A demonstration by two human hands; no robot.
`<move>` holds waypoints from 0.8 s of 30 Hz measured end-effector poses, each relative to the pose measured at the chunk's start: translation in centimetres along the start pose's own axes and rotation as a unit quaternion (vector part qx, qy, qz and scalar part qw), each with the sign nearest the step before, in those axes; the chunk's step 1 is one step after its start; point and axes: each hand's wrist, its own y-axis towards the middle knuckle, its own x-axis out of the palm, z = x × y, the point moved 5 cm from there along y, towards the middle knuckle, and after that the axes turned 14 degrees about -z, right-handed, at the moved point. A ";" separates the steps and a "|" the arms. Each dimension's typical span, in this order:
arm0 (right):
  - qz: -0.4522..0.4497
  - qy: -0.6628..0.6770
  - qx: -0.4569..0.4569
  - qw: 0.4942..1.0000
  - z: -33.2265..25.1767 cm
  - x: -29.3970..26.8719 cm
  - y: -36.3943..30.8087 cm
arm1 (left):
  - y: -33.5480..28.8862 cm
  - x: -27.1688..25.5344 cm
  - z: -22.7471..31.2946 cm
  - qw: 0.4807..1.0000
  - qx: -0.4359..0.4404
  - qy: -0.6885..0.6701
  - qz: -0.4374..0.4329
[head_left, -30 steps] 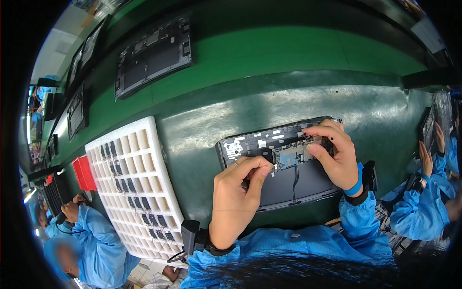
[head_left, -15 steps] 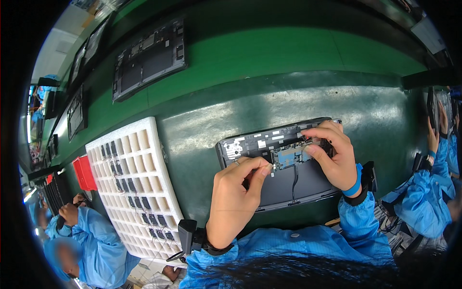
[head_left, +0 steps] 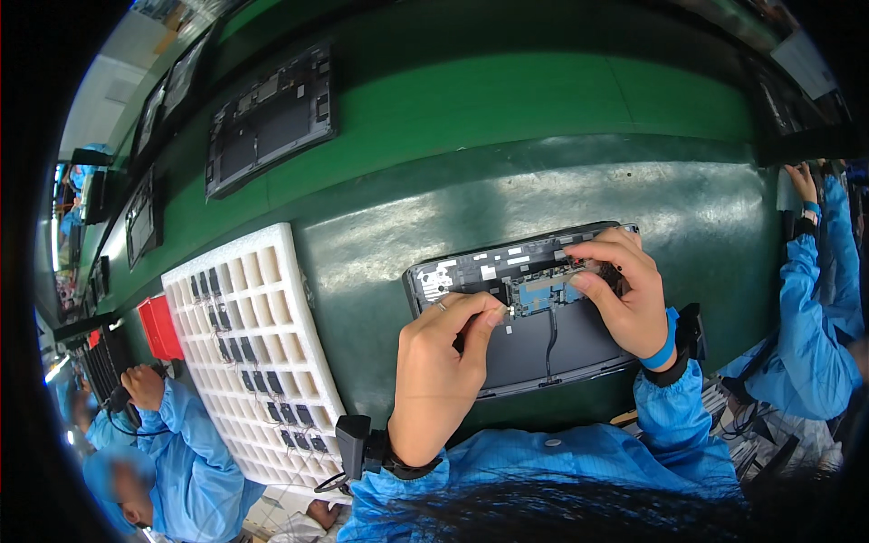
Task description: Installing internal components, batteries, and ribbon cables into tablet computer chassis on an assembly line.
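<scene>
A dark laptop base (head_left: 588, 348) lies on the green bench in front of me, its inside facing up. Over its middle sits a blue and black circuit board (head_left: 540, 299), a little tilted. My right hand (head_left: 631, 303) grips the board's right end between thumb and fingers. At the board's left end, thumb and forefinger of my left hand (head_left: 441, 362) are pinched together; a small pale bit, perhaps a connector, shows at the tips, but what they hold is too small to name. Below the board a black cable (head_left: 551, 348) runs down to the base's near edge.
Left of the laptop stands a white foam tray (head_left: 294, 303) with several small black parts in its pockets. Beyond it is a red bin (head_left: 160, 328). Another open laptop base (head_left: 272, 122) rests on the bright green strip at the back. Co-workers in blue sit at both sides.
Both my hands and the board stay almost in place. The laptop base on the back strip has slid slightly left. Co-workers' arms at left and right have moved.
</scene>
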 end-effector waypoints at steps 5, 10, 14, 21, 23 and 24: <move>0.000 0.002 0.003 1.000 0.0 0.0 0.0 | 0.0 0.1 0.0 1.000 0.002 0.007 -0.005; 0.000 0.000 -0.003 1.000 0.1 0.0 0.0 | 0.0 0.0 0.1 1.000 -0.009 -0.004 -0.017; 0.002 0.003 -0.009 1.000 0.1 0.0 0.0 | 0.1 0.1 -0.1 1.000 -0.004 -0.009 -0.017; -0.004 0.004 -0.005 1.000 0.0 0.1 0.0 | 0.3 -0.2 0.2 0.998 0.028 0.057 -0.013; 0.009 0.032 0.021 0.999 0.1 0.0 0.0 | 0.4 -0.5 0.5 0.999 0.024 0.032 -0.020; 0.009 0.032 0.021 0.999 0.2 0.1 0.0 | 0.4 -0.5 0.4 0.999 0.024 0.032 -0.020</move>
